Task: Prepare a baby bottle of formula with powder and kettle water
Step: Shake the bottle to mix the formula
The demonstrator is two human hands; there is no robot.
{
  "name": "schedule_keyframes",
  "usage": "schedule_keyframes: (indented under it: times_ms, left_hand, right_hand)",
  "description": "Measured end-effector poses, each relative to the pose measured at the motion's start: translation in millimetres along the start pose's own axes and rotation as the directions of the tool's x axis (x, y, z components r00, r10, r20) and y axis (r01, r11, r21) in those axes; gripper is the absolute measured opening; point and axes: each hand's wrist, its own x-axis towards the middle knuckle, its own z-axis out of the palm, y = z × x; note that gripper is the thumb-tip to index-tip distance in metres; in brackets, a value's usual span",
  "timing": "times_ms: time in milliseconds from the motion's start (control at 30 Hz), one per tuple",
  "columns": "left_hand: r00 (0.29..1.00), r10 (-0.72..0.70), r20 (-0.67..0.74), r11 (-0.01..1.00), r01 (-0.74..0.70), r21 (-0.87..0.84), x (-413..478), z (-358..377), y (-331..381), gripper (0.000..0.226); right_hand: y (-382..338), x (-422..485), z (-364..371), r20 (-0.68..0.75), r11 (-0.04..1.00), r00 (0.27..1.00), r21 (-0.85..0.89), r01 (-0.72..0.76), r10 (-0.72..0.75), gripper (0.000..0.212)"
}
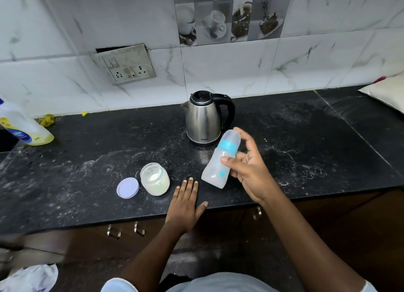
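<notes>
My right hand (pixel 247 169) grips bottle (pixel 220 158), fingers and thumb curled round its body; bottle tilted, cap on, held above counter (pixel 306 138) in front of kettle (pixel 204 119). My left hand (pixel 185 197) flat on counter edge, fingers straight and together, thumb out. Open powder jar (pixel 155 179) just left, lid (pixel 127 188) beside it.

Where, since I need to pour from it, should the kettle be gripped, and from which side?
Take the kettle by its black handle, coming from the right: the handle loops off that side, opposite the spout. The rest is broad, smooth steel.
</notes>
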Motion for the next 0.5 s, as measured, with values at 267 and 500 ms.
schedule_keyframes:
  times_ms: [267, 500]
  left_hand:
    - [1.0, -0.004, 0.003, 1.0, 0.004, -0.001, -0.3, -2.5, 1.6, 0.102]
    - [1.0, 0.0, 0.012, 1.0, 0.0, -0.011, -0.2, -1.9, 0.8, 0.103]
  right_hand:
    - [0.8, -1.4, 3.3, 0.008, 1.0, 1.0, -0.004, 0.002, -0.002, 0.072]
    - [1.8, -1.8, 2.3, 0.003, 1.0, 1.0, -0.007, -0.01, 0.01, 0.069]
